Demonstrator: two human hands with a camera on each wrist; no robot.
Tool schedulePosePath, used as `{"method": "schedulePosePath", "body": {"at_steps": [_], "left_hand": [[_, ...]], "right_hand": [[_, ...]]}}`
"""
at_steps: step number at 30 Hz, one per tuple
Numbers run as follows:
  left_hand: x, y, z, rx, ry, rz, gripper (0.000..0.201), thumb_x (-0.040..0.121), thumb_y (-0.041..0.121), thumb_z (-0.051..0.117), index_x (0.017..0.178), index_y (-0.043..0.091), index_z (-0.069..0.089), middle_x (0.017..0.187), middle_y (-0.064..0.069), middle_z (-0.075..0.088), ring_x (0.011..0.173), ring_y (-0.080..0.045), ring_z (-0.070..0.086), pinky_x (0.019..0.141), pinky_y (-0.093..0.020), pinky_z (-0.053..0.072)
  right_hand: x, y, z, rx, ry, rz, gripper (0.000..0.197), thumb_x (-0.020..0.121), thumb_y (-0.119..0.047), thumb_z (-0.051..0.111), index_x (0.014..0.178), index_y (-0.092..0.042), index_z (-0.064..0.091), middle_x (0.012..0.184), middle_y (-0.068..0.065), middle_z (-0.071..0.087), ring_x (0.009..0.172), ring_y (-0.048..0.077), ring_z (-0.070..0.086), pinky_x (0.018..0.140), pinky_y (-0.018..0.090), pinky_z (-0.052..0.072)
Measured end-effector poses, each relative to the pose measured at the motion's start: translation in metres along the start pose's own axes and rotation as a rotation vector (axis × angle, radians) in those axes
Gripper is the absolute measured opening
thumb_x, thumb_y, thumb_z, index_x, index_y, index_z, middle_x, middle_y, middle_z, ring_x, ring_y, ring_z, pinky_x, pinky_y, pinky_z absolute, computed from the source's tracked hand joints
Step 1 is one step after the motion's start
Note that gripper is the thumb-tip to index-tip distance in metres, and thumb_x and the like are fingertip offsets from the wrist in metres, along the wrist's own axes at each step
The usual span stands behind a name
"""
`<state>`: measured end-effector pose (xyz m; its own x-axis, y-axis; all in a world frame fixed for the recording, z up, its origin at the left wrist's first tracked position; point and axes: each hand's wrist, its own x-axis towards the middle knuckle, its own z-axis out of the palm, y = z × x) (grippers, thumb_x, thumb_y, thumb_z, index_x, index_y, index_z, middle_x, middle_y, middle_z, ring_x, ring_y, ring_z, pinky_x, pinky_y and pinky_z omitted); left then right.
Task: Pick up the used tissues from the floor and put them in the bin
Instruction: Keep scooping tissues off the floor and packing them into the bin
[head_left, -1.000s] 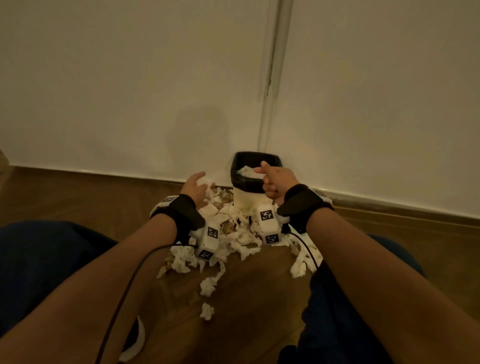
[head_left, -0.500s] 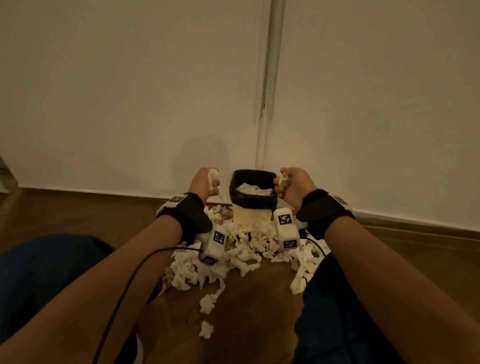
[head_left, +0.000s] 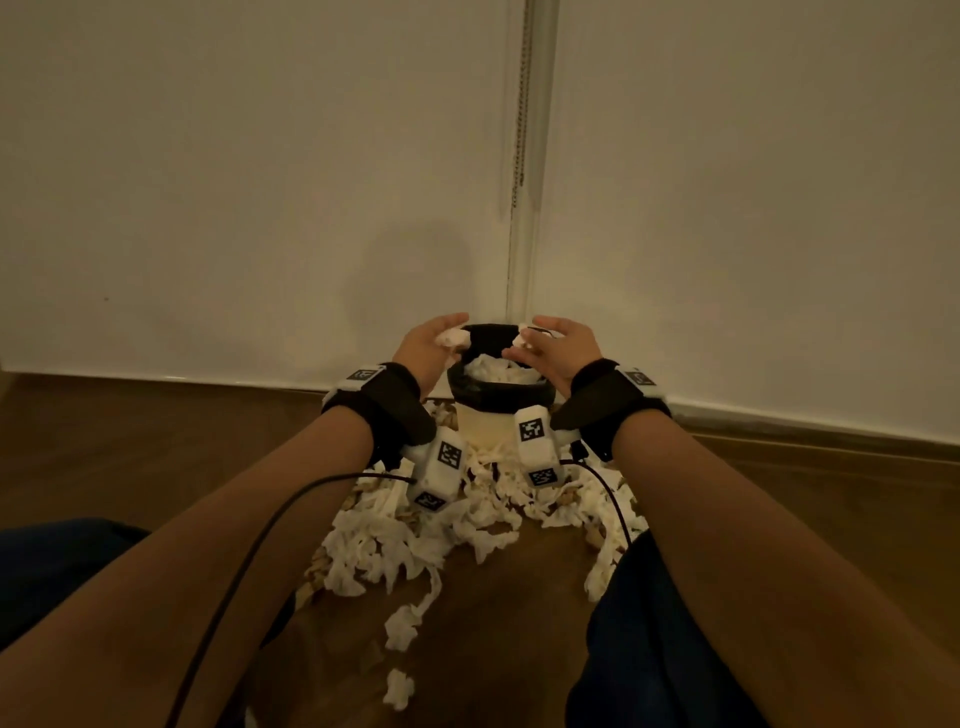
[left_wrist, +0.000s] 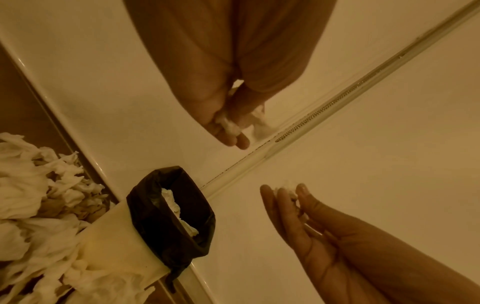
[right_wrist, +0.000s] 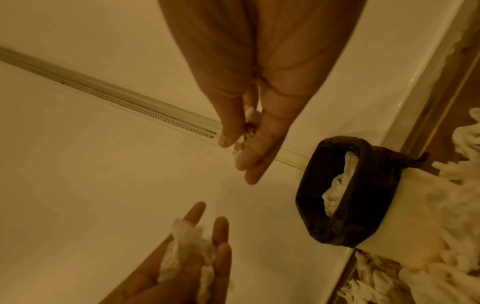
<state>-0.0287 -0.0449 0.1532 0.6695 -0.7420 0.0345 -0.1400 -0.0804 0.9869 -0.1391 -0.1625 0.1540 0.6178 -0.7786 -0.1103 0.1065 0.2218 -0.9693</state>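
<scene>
A cream bin with a black liner (head_left: 498, 400) stands against the wall, with white tissues (head_left: 493, 370) inside it. My left hand (head_left: 434, 345) hovers at the bin's left rim, fingers straight, and a crumpled tissue (head_left: 453, 338) lies loose on its palm. My right hand (head_left: 558, 347) hovers at the right rim, also spread, with a small tissue scrap (head_left: 521, 339) against its fingers. The right wrist view shows the left hand (right_wrist: 200, 253) flat under its tissue (right_wrist: 185, 242). In the left wrist view the right hand (left_wrist: 298, 209) carries its scrap (left_wrist: 285, 190).
A large heap of torn white tissues (head_left: 415, 535) covers the wooden floor in front of the bin, between my knees (head_left: 660, 649). Single scraps (head_left: 399, 688) lie nearer to me. A white wall with a vertical rail (head_left: 519, 208) rises right behind the bin.
Both hands rose from the tissue heap to the bin's rim. Their fists, closed on tissues half a second ago, have spread, and the tissues now lie loose on the fingers.
</scene>
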Motion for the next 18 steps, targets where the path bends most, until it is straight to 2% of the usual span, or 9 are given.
{"method": "schedulePosePath", "body": {"at_steps": [1, 3, 4, 5, 7, 9, 11, 14, 18], "left_hand": [[0.006, -0.004, -0.001, -0.006, 0.001, 0.027, 0.046, 0.091, -0.015, 0.034, 0.133, 0.002, 0.045, 0.135, -0.024, 0.045, 0.125, -0.034, 0.046, 0.102, -0.033, 0.040], [0.020, -0.012, -0.003, -0.026, 0.044, 0.069, 0.042, 0.091, -0.014, 0.039, 0.127, 0.004, 0.050, 0.130, -0.024, 0.047, 0.118, -0.035, 0.051, 0.096, -0.036, 0.048], [0.027, -0.017, -0.005, -0.050, 0.071, 0.071, 0.036, 0.091, -0.012, 0.042, 0.121, 0.005, 0.053, 0.127, -0.023, 0.050, 0.112, -0.033, 0.055, 0.088, -0.033, 0.053], [0.034, -0.021, -0.006, -0.082, 0.092, 0.058, 0.029, 0.090, -0.010, 0.045, 0.112, 0.007, 0.056, 0.122, -0.023, 0.053, 0.104, -0.030, 0.058, 0.078, -0.029, 0.057], [0.045, -0.029, -0.007, -0.122, 0.113, 0.024, 0.018, 0.089, -0.005, 0.052, 0.093, 0.012, 0.057, 0.113, -0.021, 0.060, 0.088, -0.029, 0.064, 0.063, -0.025, 0.058], [0.057, -0.038, -0.004, -0.092, 0.138, 0.017, 0.017, 0.088, -0.001, 0.057, 0.087, 0.016, 0.059, 0.107, -0.017, 0.064, 0.078, -0.027, 0.067, 0.058, -0.024, 0.057], [0.071, -0.048, 0.001, 0.002, 0.187, 0.033, 0.013, 0.086, 0.003, 0.061, 0.093, 0.014, 0.064, 0.109, -0.015, 0.065, 0.085, -0.026, 0.066, 0.067, -0.028, 0.057], [0.094, -0.063, 0.013, 0.168, 0.225, 0.034, 0.019, 0.089, 0.016, 0.060, 0.107, 0.015, 0.066, 0.112, -0.012, 0.063, 0.102, -0.026, 0.060, 0.086, -0.037, 0.054], [0.122, -0.080, 0.035, 0.409, 0.163, 0.060, 0.033, 0.094, 0.006, 0.041, 0.116, 0.018, 0.064, 0.119, -0.015, 0.060, 0.105, -0.030, 0.058, 0.086, -0.030, 0.047]], "right_hand": [[0.009, 0.003, 0.000, -0.002, 0.030, -0.007, 0.035, 0.087, 0.004, 0.059, 0.121, 0.010, 0.050, 0.109, 0.027, 0.055, 0.097, 0.036, 0.062, 0.082, 0.039, 0.055], [0.025, 0.010, -0.003, -0.079, 0.099, -0.001, 0.027, 0.085, -0.005, 0.066, 0.108, 0.006, 0.059, 0.091, 0.021, 0.061, 0.066, 0.023, 0.064, 0.057, 0.026, 0.055], [0.033, 0.014, -0.005, -0.150, 0.134, 0.001, 0.020, 0.085, -0.010, 0.068, 0.099, 0.002, 0.062, 0.080, 0.016, 0.063, 0.053, 0.017, 0.061, 0.047, 0.023, 0.051], [0.042, 0.019, -0.008, -0.206, 0.164, 0.002, 0.013, 0.084, -0.014, 0.069, 0.087, -0.002, 0.064, 0.072, 0.012, 0.063, 0.048, 0.015, 0.057, 0.045, 0.023, 0.049], [0.058, 0.029, -0.013, -0.281, 0.225, 0.011, 0.015, 0.084, -0.016, 0.069, 0.072, -0.009, 0.064, 0.066, 0.009, 0.061, 0.048, 0.015, 0.053, 0.053, 0.026, 0.052], [0.072, 0.041, -0.017, -0.323, 0.254, 0.015, 0.013, 0.085, -0.017, 0.068, 0.077, -0.006, 0.068, 0.067, 0.008, 0.063, 0.051, 0.016, 0.054, 0.064, 0.032, 0.054], [0.084, 0.053, -0.018, -0.369, 0.263, 0.015, 0.015, 0.087, -0.017, 0.066, 0.091, -0.003, 0.070, 0.073, 0.009, 0.066, 0.055, 0.016, 0.058, 0.072, 0.033, 0.055], [0.099, 0.066, -0.017, -0.392, 0.264, 0.008, 0.020, 0.089, -0.012, 0.062, 0.105, -0.002, 0.068, 0.099, 0.016, 0.068, 0.079, 0.022, 0.064, 0.079, 0.029, 0.054], [0.116, 0.079, -0.020, -0.506, 0.264, -0.014, 0.026, 0.089, -0.010, 0.060, 0.113, -0.006, 0.065, 0.115, 0.014, 0.064, 0.104, 0.027, 0.062, 0.093, 0.037, 0.051]]}}
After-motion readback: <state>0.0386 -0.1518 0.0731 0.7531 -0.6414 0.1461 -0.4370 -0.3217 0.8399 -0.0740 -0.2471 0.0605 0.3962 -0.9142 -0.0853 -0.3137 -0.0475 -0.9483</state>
